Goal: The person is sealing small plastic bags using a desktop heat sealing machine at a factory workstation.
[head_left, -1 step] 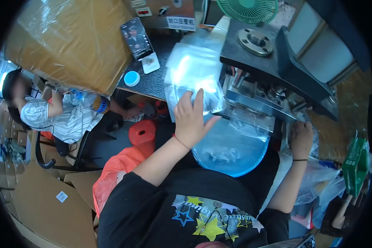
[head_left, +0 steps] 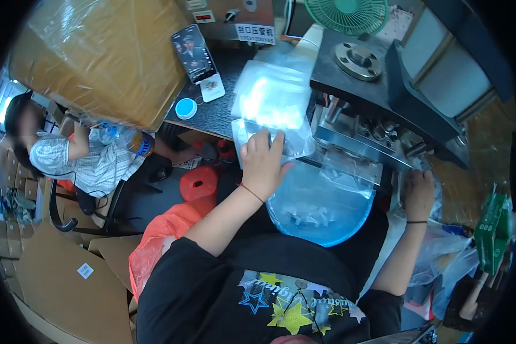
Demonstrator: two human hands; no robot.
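Note:
My left hand point(head_left: 262, 166) lies over the near edge of a stack of clear plastic bags point(head_left: 272, 100) on the dark worktop. Its fingers are stretched out on the top bag, thumb apart. Right of the stack stands a dark metal press point(head_left: 350, 74), a machine with a round flange on top and a steel bar along its front. Below that bar, a blue basin point(head_left: 321, 229) holds small clear plastic scraps, and a clear bag point(head_left: 345, 174) hangs over its far rim. At the press's right end, my right hand point(head_left: 418, 194) has curled fingers; what they hold is hidden.
On the worktop are a propped phone point(head_left: 194, 54) and a blue-lidded round tub point(head_left: 186, 108). A large wrapped carton point(head_left: 103, 57) stands far left, near a seated person point(head_left: 74, 149). A red stool point(head_left: 198, 183), green fan point(head_left: 348, 12) and green box point(head_left: 493, 232) are nearby.
My left hand has drawn back slightly toward me on the bags, its thumb closer to the fingers. The view has shifted a little; my right hand stays by the press.

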